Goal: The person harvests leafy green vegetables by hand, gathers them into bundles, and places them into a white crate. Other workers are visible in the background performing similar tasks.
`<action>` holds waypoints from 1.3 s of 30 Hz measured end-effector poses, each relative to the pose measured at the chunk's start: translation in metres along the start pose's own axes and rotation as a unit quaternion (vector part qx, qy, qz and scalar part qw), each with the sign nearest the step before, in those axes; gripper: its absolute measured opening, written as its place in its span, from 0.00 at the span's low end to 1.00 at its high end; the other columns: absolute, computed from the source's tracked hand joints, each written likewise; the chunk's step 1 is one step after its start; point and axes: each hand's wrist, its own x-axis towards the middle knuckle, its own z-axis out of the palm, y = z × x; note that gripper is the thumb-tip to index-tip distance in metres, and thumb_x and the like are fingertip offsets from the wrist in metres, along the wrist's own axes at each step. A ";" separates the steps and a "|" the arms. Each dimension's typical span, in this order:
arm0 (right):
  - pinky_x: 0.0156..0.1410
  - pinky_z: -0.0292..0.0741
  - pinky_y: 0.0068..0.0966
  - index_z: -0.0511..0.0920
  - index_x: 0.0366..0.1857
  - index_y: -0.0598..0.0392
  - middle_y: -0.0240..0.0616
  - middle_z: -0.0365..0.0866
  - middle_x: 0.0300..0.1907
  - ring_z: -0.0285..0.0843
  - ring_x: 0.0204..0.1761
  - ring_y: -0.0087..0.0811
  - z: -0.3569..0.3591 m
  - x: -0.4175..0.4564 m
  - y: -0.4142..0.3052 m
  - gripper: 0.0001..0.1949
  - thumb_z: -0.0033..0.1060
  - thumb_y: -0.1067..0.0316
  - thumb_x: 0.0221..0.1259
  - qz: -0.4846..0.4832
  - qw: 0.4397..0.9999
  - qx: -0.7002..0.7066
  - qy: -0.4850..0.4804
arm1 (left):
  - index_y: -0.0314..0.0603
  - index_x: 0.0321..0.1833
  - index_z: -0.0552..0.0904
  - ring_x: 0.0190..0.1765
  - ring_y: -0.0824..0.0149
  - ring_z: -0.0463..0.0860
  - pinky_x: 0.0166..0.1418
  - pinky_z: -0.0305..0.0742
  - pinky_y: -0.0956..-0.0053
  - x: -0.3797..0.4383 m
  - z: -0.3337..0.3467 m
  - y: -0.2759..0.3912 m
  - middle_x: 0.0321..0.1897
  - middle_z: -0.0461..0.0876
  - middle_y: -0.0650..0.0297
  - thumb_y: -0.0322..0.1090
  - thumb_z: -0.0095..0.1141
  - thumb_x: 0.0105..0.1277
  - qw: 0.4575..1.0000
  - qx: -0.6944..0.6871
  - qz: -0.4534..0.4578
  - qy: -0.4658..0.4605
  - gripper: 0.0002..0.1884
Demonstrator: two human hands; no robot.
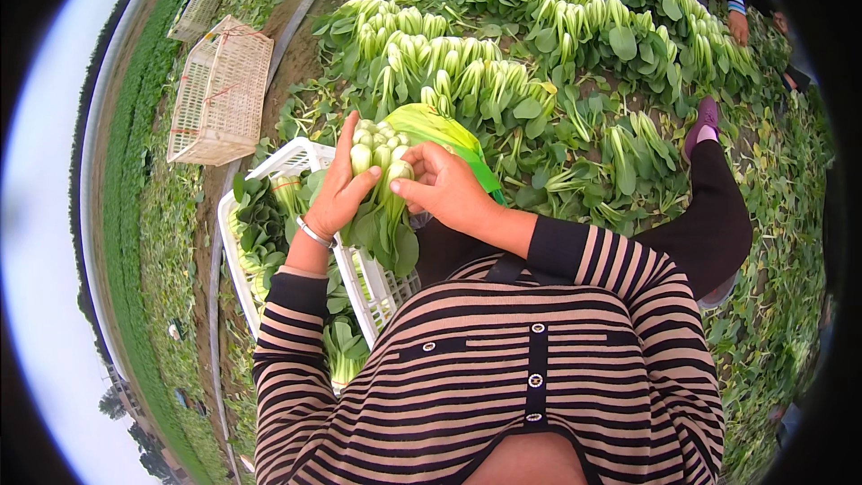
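Observation:
A bunch of bok choy point(381, 155) is held between my two hands, its pale stem ends up and its green leaves hanging down. My left hand point(340, 185) wraps the bunch from the left, the thumb across its front. At its right side, my right hand point(441, 185) touches one stalk with thumb and fingers. Just behind the bunch lies a bright yellow-green plastic bag point(438, 131). Below my left forearm stands a white plastic crate point(227, 236) holding several bundles of bok choy, one with a red band around it.
Long rows of cut bok choy point(465, 60) lie on the ground ahead. An off-white crate point(222, 94) stands at the left, with another crate point(196, 10) beyond it. A grey hose point(306, 7) runs along the soil. Another person's hand point(738, 28) is at the upper right.

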 end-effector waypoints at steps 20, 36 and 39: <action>0.39 0.84 0.22 0.76 0.39 0.63 0.37 0.83 0.33 0.84 0.34 0.26 -0.005 -0.001 0.007 0.17 0.67 0.56 0.67 0.134 0.989 0.067 0.014 | 0.32 0.80 0.41 0.75 0.50 0.61 0.78 0.55 0.63 0.000 0.005 -0.011 0.75 0.57 0.43 0.55 0.77 0.49 1.000 0.005 0.003 0.006 0.67; 0.39 0.84 0.24 0.79 0.43 0.63 0.40 0.85 0.36 0.86 0.35 0.28 -0.052 0.016 0.004 0.17 0.64 0.56 0.69 0.083 0.994 0.029 -0.060 | 0.33 0.79 0.47 0.69 0.55 0.68 0.76 0.60 0.64 0.006 0.031 0.012 0.70 0.63 0.48 0.31 0.73 0.44 0.991 0.063 -0.052 0.108 0.60; 0.37 0.83 0.25 0.79 0.43 0.62 0.39 0.84 0.35 0.85 0.33 0.28 -0.112 0.022 0.015 0.13 0.63 0.62 0.67 0.037 0.995 0.014 0.089 | 0.32 0.80 0.47 0.73 0.55 0.62 0.79 0.53 0.65 0.005 0.030 0.003 0.74 0.58 0.48 0.31 0.73 0.42 0.989 0.065 -0.049 0.120 0.61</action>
